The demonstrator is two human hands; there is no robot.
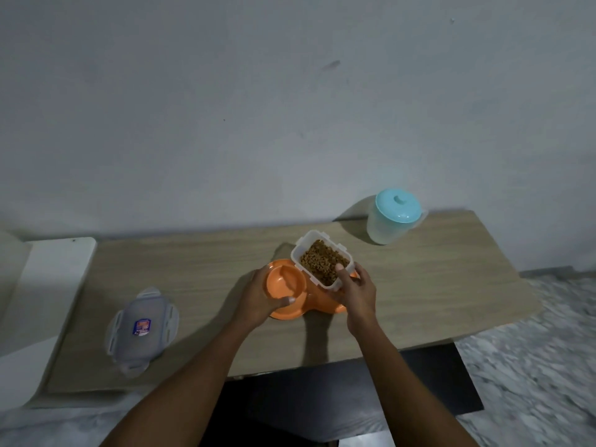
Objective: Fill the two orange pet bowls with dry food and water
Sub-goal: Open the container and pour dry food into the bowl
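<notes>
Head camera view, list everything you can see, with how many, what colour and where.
orange pet bowls: two joined in one piece, orange, middle of the table; left one empty, right one mostly hidden.
food container: one, clear, lid off, held over the right bowl.
dry food: brown, inside the food container.
container lid: one, clear with a small label, flat on the table's left end.
jug: one, translucent with a turquoise lid, table's far right.
table: one, light wood, against the grey wall.
left grip: one, holds the left bowl's rim.
right grip: one, holds the food container.
</notes>
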